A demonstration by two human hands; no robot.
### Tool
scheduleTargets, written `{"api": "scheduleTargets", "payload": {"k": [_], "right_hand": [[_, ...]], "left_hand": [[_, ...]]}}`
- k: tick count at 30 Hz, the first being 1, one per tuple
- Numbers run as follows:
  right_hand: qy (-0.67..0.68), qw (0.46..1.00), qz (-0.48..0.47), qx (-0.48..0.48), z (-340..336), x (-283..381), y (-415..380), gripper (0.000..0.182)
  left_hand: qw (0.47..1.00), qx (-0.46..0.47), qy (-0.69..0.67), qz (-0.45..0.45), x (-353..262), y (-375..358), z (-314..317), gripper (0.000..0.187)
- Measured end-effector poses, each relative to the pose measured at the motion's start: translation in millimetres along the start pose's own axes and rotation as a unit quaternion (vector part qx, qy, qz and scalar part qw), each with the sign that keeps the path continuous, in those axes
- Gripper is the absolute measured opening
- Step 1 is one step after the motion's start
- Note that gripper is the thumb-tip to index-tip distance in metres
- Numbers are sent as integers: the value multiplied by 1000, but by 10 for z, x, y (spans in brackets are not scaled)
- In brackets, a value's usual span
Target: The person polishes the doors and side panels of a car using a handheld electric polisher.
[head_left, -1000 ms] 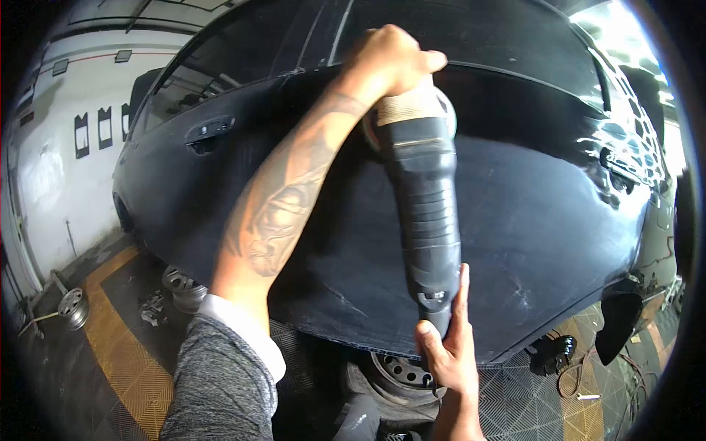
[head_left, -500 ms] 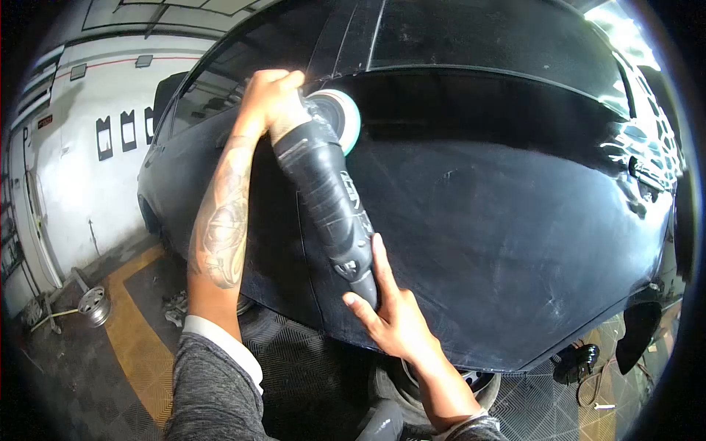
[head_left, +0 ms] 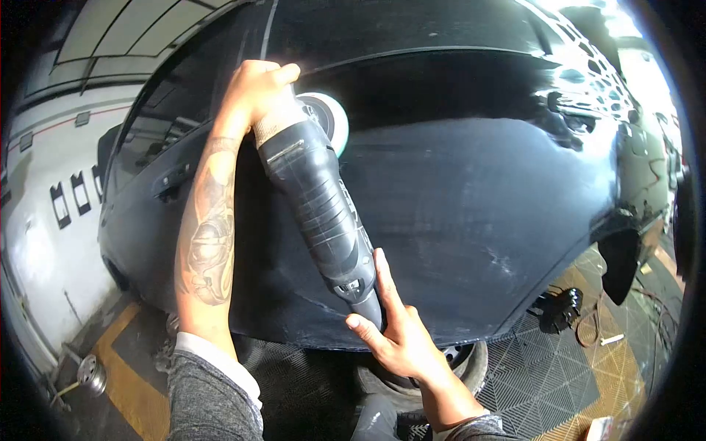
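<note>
Black polisher (head_left: 320, 209) — left hand (head_left: 254, 88) grips head | right hand (head_left: 397, 334) grips tail | pad (head_left: 327, 117) on car panel (head_left: 471, 206)

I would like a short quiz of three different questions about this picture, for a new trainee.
1. True or false: the polisher pad rests on the dark car door.
2. Which hand holds the polisher head? A. left hand B. right hand
3. Fill in: under the car a bare ___ lies on the tiled floor.

Key: 1 true; 2 A; 3 wheel.
</note>
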State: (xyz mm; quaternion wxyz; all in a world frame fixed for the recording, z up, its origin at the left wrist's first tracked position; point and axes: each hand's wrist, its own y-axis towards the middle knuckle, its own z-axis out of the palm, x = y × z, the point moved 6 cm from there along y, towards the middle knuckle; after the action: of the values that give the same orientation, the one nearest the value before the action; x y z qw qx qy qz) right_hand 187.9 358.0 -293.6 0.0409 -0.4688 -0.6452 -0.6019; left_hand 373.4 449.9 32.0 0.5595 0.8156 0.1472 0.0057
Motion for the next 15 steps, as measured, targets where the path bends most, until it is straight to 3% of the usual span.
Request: {"api": "scheduleTargets", "payload": {"k": [6, 13, 15], "right_hand": [[26, 999, 37, -25, -468, -33, -253, 93], [36, 996, 55, -61, -891, -89, -458, 94], [40, 995, 64, -71, -996, -118, -507, 94]], "left_hand": [[991, 9, 64, 120, -705, 122, 455, 40], [995, 26, 32, 96, -1246, 221, 894, 40], [974, 30, 106, 200, -1507, 206, 1036, 28]]}}
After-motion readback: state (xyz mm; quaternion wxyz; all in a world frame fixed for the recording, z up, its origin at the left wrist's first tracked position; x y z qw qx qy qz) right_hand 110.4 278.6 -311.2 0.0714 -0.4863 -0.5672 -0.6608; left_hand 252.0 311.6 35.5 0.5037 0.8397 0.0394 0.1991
